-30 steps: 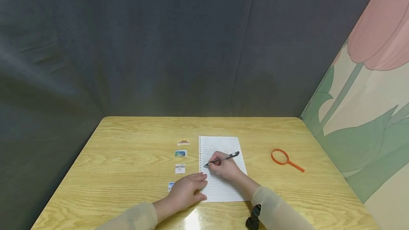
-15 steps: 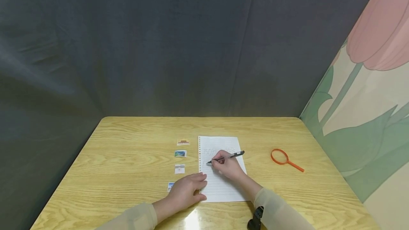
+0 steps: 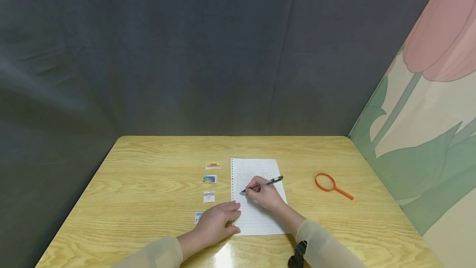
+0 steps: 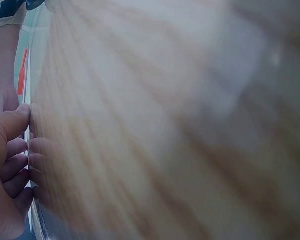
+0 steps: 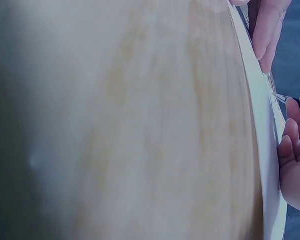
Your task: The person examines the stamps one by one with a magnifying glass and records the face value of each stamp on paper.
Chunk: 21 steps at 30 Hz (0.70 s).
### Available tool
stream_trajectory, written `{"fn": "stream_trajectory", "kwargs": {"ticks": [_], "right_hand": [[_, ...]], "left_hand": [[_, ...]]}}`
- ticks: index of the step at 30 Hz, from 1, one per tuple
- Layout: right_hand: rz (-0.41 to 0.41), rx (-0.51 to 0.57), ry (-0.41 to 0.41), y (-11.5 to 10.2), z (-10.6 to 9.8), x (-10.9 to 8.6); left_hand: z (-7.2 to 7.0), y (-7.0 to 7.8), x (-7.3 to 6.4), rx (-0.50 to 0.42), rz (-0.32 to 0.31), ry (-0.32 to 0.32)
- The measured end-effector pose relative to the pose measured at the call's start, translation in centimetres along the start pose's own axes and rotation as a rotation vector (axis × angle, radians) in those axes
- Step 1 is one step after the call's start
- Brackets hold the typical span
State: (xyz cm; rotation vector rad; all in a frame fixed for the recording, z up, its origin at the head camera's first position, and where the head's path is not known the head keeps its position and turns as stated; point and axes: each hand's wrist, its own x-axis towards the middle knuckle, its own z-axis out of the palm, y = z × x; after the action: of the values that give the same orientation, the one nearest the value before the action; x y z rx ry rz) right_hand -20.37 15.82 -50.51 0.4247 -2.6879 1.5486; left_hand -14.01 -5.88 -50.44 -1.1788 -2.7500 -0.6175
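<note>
A lined sheet of paper (image 3: 260, 222) with punched holes down its left side lies on the wooden table, faint handwriting near its top. My right hand (image 3: 265, 195) rests on it and pinches a black pen (image 3: 273, 180), whose tip meets the page near the left margin. In the right wrist view the pen tip (image 5: 280, 95) shows at the paper's surface, the fingers curled behind it. My left hand (image 3: 219, 221) lies across the sheet's lower left edge with its fingers extended, partly covering a small blue picture stamp (image 3: 198, 217).
Left of the paper, more small stamps form a column: a yellowish one (image 3: 213, 165), a green-blue one (image 3: 210, 179) and a pale one (image 3: 209, 196). An orange magnifying glass (image 3: 334, 187) lies to the right. A dark curtain (image 3: 208, 61) hangs behind the table.
My right hand and the pen have shifted slightly right along the line, then a touch down and back left. A thin stroke shows left of the tip. My left hand stays put.
</note>
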Motion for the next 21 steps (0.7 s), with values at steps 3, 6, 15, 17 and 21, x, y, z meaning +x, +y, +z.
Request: {"fn": "stream_trajectory", "kwargs": {"ticks": [3,6,15,17,21], "right_hand": [[-0.007,-0.002,-0.008,-0.08,0.02,-0.02],[-0.01,-0.008,-0.007,-0.12,0.07,-0.01],[-0.039,-0.014,-0.009,-0.08,0.13,0.0],[-0.025,0.0,0.004,0.04,0.11,0.0],[0.02,0.021,0.056,0.31,0.07,0.11]], "left_hand": [[-0.02,0.04,-0.01,-0.001,-0.002,0.002],[-0.06,0.07,-0.01,-0.011,-0.005,0.003],[-0.02,-0.02,-0.02,-0.015,-0.006,0.005],[-0.01,0.0,-0.05,-0.015,-0.003,0.008],[0.01,0.06,-0.08,-0.006,-0.001,0.015]]}}
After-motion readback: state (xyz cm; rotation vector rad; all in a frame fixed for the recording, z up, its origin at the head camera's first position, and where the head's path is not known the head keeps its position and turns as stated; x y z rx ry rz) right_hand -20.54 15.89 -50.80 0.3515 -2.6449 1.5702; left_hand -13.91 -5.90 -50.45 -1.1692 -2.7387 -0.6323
